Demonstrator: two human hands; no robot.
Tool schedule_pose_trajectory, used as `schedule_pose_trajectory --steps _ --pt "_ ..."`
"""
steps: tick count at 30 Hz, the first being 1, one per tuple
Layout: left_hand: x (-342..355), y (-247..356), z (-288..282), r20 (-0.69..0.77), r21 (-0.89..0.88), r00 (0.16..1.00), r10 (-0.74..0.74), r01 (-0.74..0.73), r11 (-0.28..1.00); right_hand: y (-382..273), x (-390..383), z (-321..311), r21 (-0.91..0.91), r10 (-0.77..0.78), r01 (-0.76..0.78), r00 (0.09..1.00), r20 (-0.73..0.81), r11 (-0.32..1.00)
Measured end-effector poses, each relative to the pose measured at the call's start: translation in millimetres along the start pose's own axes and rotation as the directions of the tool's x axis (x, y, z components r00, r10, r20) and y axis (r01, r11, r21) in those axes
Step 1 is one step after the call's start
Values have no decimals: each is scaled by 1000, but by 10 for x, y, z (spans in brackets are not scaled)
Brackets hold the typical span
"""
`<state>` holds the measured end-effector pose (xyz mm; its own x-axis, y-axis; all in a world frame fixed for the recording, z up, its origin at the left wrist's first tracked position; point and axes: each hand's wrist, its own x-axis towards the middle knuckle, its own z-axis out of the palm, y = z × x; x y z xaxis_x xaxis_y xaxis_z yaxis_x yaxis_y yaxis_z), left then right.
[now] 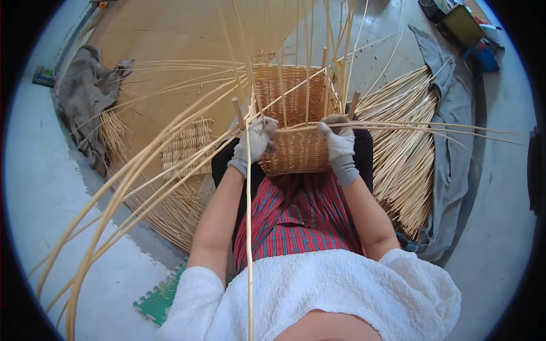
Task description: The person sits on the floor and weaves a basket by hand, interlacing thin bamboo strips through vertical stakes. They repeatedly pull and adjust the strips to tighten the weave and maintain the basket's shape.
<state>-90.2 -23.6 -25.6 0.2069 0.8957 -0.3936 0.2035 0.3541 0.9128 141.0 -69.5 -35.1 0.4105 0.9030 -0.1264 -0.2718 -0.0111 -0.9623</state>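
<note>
An unfinished wicker basket [296, 158] rests on my lap, with upright rods rising from its rim and thick corner stakes [238, 109] standing out. My left hand [254, 142], in a pale grey work glove, closes round the near left corner of the rim. At the near right corner, my gloved right hand [340, 145] is closed with its thumb over the front edge, where willow rods [409, 125] run out to the right. Long bent rods [122, 182] sweep from the basket's left side toward the lower left. Some of my fingertips are hidden behind the weave.
A big bundle of rods [406, 153] lies on grey cloth [455, 170] at the right. To the left are a flat woven panel [185, 148], more rods [114, 133] and a crumpled cloth [88, 91]. One long rod [249, 238] crosses in front of my left arm.
</note>
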Motion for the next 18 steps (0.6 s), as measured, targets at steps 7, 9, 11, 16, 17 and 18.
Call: schedule_pose_trajectory --steps 7,9,11,16,17,18 --pt "84 -40 181 -148 121 988 -37 55 991 -583 589 1231 -522 -433 611 791 433 595" --pt "136 -7 185 -176 78 978 -108 123 989 -549 783 1316 -579 -491 695 715 498 426" --pt "224 -345 -7 -200 160 979 25 7 987 -647 494 1166 -370 -302 470 852 428 801" --pt "212 -336 131 -119 -69 987 107 -116 991 191 137 22 78 -381 373 895 233 924" --pt "226 -386 101 -122 -137 987 102 -118 984 75 61 73 -61 -284 304 932 226 951" --pt "191 -226 175 -151 -152 989 7 -30 988 61 18 111 -49 -272 280 954 127 959"
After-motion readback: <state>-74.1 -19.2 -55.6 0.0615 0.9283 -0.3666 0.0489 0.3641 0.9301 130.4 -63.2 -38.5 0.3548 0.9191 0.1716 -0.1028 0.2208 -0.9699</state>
